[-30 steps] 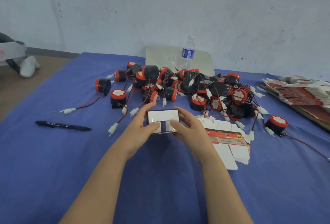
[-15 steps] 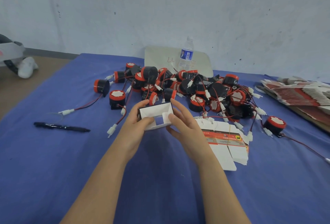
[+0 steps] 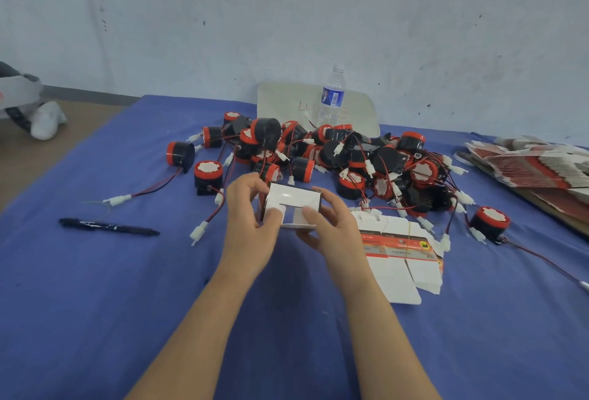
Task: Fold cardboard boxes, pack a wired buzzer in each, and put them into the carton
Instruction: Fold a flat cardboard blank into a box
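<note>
Left hand (image 3: pixel 248 224) and right hand (image 3: pixel 331 233) grip half-folded box (image 3: pixel 294 203), one end each.
Box mid-table, white inside showing. Buzzers (image 3: pixel 334 157) at its 12 o'clock, flat blanks (image 3: pixel 401 259) at 4, pen (image 3: pixel 108 226) at 9.

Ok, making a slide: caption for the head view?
A box held by left hand and right hand over the table, buzzers piled behind, flat boxes beside.
</note>
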Motion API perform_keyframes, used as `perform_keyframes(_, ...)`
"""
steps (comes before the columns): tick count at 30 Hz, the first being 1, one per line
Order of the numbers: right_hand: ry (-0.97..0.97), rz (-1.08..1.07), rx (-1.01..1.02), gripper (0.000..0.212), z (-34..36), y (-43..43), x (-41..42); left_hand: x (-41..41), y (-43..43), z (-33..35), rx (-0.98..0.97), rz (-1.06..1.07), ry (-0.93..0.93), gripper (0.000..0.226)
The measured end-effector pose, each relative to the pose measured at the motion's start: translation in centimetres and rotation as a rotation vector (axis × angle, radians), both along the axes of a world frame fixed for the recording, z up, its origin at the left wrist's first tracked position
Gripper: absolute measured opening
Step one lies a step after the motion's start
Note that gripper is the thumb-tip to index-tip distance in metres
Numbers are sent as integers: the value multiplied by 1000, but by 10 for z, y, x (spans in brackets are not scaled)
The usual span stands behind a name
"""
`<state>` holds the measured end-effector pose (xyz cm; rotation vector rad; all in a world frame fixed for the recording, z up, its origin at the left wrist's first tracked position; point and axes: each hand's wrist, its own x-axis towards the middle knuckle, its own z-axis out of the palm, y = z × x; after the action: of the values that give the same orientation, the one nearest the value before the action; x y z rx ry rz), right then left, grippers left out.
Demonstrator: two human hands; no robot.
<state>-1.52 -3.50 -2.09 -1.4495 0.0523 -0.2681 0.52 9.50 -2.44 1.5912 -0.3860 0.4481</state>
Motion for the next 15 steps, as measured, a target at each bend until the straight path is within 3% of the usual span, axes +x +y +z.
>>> perform_keyframes(6,24,-43,99,31,5,-4,-3,-2,0,0,98,-130,9,15)
perform_keyframes(8,36,-41,128,30,7,-5,-4,-4,0,1,163,-134,-10,21)
perform_keyframes(10,52,-41,140,31,8,-5,-4,-4,0,1,198,-79,-26,26)
perform_keyframes(14,-8,17,118,25,9,1,-4,1,-2,-1,132,131,-77,9)
perform_keyframes(15,-44,41,86,26,9,5,-4,2,-2,-2,109,149,-78,16)
